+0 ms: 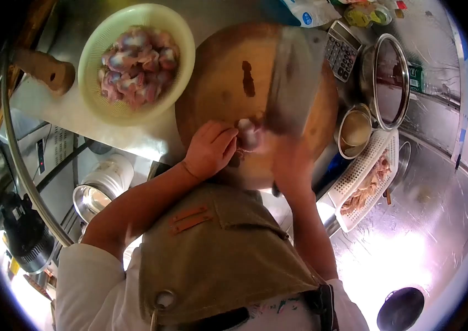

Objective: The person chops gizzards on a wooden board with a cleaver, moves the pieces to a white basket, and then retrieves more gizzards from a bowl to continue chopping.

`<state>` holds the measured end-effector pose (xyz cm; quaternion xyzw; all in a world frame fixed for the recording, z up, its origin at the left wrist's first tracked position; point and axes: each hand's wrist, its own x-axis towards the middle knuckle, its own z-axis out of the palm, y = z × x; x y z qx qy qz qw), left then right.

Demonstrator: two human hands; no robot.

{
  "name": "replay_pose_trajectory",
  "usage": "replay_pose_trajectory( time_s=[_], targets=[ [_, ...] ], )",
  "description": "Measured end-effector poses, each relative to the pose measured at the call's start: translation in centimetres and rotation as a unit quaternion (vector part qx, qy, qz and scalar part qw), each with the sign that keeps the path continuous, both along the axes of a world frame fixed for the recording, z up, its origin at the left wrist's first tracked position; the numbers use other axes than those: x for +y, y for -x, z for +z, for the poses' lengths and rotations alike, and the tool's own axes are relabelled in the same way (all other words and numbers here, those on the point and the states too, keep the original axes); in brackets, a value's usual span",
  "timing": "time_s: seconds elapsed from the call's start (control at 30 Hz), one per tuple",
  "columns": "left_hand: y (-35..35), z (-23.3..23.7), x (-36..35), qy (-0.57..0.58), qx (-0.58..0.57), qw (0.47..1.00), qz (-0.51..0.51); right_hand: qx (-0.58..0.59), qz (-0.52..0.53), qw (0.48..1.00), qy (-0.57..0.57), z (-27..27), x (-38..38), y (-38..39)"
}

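On the round wooden board [212, 71], a piece of purplish-pink meat [249, 135] lies near the front edge. My left hand [212, 148] is beside it, fingers curled and fingertips against its left side. My right hand [293, 165], blurred by motion, is closed at the lower end of a wide cleaver [295, 77]. The cleaver's blade is also blurred and stands over the right part of the board, to the right of the meat. A dark reddish smear [248, 79] marks the board behind the meat.
A pale green colander [91, 102] with several meat pieces stands left of the board. Right of it are a calculator [344, 51], a steel pot [377, 83], a small bowl [354, 132] and a white basket [350, 218] of pale meat. A wooden handle [51, 71] lies far left.
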<state>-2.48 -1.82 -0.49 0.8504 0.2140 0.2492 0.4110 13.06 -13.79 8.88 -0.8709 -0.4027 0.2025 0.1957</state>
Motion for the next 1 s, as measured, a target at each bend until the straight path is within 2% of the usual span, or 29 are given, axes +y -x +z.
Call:
replay_pose_trajectory(
  time_s=[0.1, 0.3, 0.5, 0.6, 0.7, 0.83, 1.0],
  targets=[
    [-0.5, 0.0, -0.2, 0.006, -0.051, 0.999, 0.016, 0.027, 0.049, 0.997, 0.046, 2.1, 0.0, 0.8],
    [-2.1, 0.9, -0.1, -0.036, -0.048, 0.996, 0.061, 0.004, 0.138, 0.982, 0.129, 2.5, 1.1, 2.2],
    [-2.6, 0.0, 0.1, -0.032, -0.064, 0.995, 0.064, 0.042, 0.106, 0.974, 0.194, 2.2, 0.8, 2.2],
    [-2.5, -0.3, 0.0, -0.014, -0.056, 0.996, 0.062, 0.075, 0.065, 0.981, 0.164, 2.9, 2.1, 2.6],
    [-2.1, -0.4, -0.2, -0.002, -0.031, 0.999, 0.040, 0.069, 0.051, 0.974, 0.209, 1.9, 4.1, 2.4],
    [-2.0, -0.1, 0.2, -0.013, 0.002, 1.000, 0.018, 0.056, 0.102, 0.961, 0.252, 1.0, 3.0, 1.7],
    [-1.8, -0.2, -0.1, -0.029, -0.031, 0.999, 0.022, 0.071, 0.034, 0.984, 0.160, -0.7, 3.4, 2.3]
  ],
)
